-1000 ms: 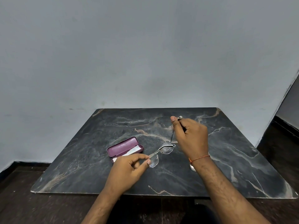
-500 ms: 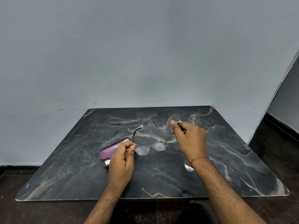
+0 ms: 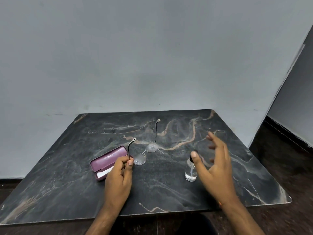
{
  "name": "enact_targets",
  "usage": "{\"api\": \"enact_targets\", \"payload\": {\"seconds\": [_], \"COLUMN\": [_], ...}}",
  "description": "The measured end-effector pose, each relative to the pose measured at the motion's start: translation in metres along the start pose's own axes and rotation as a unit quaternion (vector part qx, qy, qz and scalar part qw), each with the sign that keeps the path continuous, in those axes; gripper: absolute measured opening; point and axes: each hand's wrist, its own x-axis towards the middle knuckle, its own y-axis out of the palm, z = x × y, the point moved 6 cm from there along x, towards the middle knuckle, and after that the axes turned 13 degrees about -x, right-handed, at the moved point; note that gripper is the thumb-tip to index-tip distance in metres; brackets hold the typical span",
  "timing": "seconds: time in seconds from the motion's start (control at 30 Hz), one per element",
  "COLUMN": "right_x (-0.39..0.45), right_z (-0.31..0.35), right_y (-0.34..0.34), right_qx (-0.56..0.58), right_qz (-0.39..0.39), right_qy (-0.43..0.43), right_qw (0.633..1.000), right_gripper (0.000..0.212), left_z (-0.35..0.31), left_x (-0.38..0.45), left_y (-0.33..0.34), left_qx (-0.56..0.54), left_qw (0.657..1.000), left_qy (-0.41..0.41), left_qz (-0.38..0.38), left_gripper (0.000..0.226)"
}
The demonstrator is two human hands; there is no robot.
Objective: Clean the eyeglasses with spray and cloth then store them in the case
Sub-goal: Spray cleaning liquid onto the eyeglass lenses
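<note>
The thin-framed eyeglasses [image 3: 149, 150] are unfolded above the dark marble table [image 3: 169, 189], both temples open. My left hand [image 3: 120, 177] pinches the near temple by its hinge. My right hand [image 3: 215, 167] is spread open and slightly blurred, its thumb close to the black cap of a small clear spray bottle [image 3: 191, 172] that stands on the table. The purple glasses case [image 3: 108, 161] lies open to the left, behind my left hand, with a white cloth [image 3: 102, 173] inside it.
A grey wall stands right behind the table's far edge. A dark floor and a wall corner lie to the right. The table's near edge runs just in front of my forearms.
My right hand has let go of the far temple and moved right and down beside the spray bottle. My left hand alone holds the glasses now. The view has shifted left.
</note>
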Motion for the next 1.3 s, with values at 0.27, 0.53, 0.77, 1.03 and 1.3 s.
{"api": "enact_targets", "payload": {"seconds": [0.27, 0.53, 0.77, 1.03, 1.3], "right_x": [-0.035, -0.048, -0.057, -0.048, -0.049], "right_z": [-0.027, -0.004, 0.032, 0.059, 0.078], "right_y": [0.036, 0.050, 0.060, 0.090, 0.115], "right_qx": [-0.046, 0.056, 0.073, 0.049, 0.003], "right_qz": [0.110, 0.147, 0.239, 0.272, 0.279], "right_qy": [0.017, -0.026, -0.049, -0.083, -0.105], "right_qw": [0.993, 0.987, 0.967, 0.957, 0.955], "right_gripper": [0.087, 0.082, 0.081, 0.064, 0.040], "left_z": [0.001, 0.000, -0.002, -0.011, -0.009], "left_x": [-0.004, -0.004, -0.004, -0.005, -0.006], "left_y": [0.004, 0.002, 0.004, 0.005, 0.005], "left_qx": [0.042, 0.035, 0.035, 0.037, 0.038], "left_qw": [0.998, 0.998, 0.998, 0.996, 0.996], "left_qy": [0.035, 0.041, 0.053, 0.065, 0.060], "left_qz": [0.023, 0.014, 0.025, 0.042, 0.053], "left_gripper": [0.014, 0.011, 0.012, 0.011, 0.017]}}
